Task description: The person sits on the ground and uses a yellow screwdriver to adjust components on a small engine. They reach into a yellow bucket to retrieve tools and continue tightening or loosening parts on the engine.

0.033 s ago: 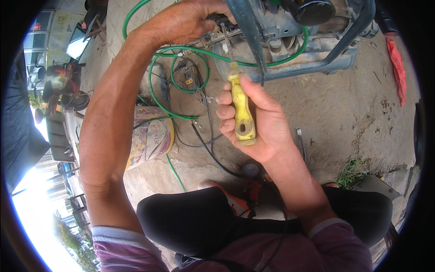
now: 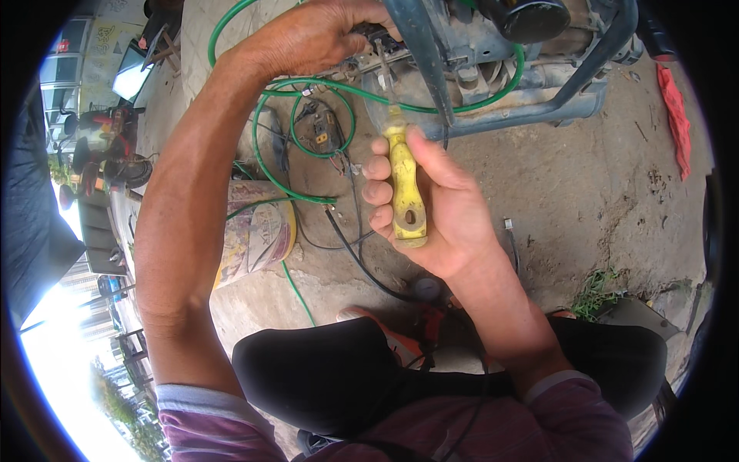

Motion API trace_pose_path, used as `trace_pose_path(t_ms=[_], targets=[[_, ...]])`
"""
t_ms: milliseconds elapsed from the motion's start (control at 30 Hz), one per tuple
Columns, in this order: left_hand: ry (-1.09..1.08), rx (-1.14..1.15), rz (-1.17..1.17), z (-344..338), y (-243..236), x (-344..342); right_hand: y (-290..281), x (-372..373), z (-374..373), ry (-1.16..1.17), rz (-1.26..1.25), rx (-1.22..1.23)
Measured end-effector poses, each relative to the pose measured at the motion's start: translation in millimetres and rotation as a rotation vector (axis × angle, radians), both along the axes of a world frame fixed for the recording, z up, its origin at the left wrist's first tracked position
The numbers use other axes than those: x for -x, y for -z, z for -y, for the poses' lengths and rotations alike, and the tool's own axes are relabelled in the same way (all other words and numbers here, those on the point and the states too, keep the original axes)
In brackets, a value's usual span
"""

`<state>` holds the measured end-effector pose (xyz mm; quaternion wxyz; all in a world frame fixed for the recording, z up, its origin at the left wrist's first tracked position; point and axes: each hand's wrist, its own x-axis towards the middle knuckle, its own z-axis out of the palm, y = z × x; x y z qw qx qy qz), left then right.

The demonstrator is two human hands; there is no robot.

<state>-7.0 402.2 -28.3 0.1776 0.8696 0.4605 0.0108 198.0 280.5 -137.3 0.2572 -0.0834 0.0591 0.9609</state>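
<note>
My right hand [image 2: 435, 192] is closed around the yellow handle of a screwdriver [image 2: 408, 181], thumb along its upper side. The metal shaft runs away from me to the near side of a dusty machine [image 2: 493, 58] with a blue-grey tubular frame [image 2: 419, 46]. Where the tip meets the machine is hard to make out. My left hand [image 2: 319, 35] reaches to the machine beside the tip, its fingers bent in among the parts. Some of its fingertips are hidden behind the frame bar, and what they grip cannot be seen.
A green hose [image 2: 258, 150] loops over the ground and across the machine. Left of it stands a stained bucket [image 2: 258, 231]. Black cables and a small dark electrical part [image 2: 319, 131] lie between. A round gauge [image 2: 426, 289] sits near my knees. Red cloth [image 2: 674, 123] lies far right.
The screwdriver handle has turned a little and shifted slightly left, along with the fingers of my right hand. My left hand stays in place.
</note>
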Motion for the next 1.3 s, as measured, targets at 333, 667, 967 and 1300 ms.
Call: trace_pose_path(t_ms=[333, 667, 967, 1300], targets=[[0.016, 0.014, 0.030, -2, 3, -1, 6, 0, 1, -0.022, -0.108, 0.098], [-0.013, 0.004, 0.025, 0, 2, -2, 14, -2, -3, -0.033, -0.195, 0.071], [-0.012, 0.026, 0.009, -1, 0, -2, 13, 6, 1, -0.017, -0.128, 0.003], [-0.050, 0.030, -0.014, 0, -1, -1, 3, 3, 0, 0.005, -0.153, -0.019]])
